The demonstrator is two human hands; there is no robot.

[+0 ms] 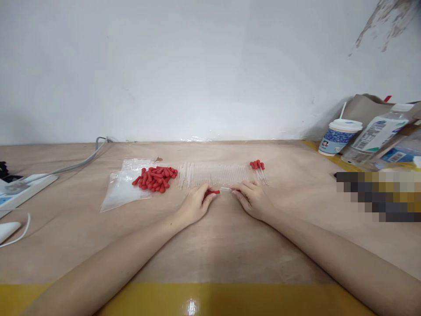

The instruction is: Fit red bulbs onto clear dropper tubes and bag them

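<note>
Between the thumb and fingers of my left hand (196, 204) is a red rubber dropper bulb (215, 192), its narrow end pointing right. My right hand (254, 200) pinches a clear glass dropper tube (226, 189), whose free end faces the bulb across a small gap. Just beyond my hands lies a row of clear glass tubes (217, 174). A heap of red bulbs (155, 178) rests to the left, partly on clear plastic bags (126, 191). Several droppers with red bulbs fitted (258, 166) lie together beyond my right hand.
At the left edge are a white power strip (34, 185) and grey cables (79, 165). A paper cup with a straw (340, 137) and a plastic bottle (375, 136) stand at the back right. A pixelated patch covers part of the right side. A white wall (197, 70) closes off the back.
</note>
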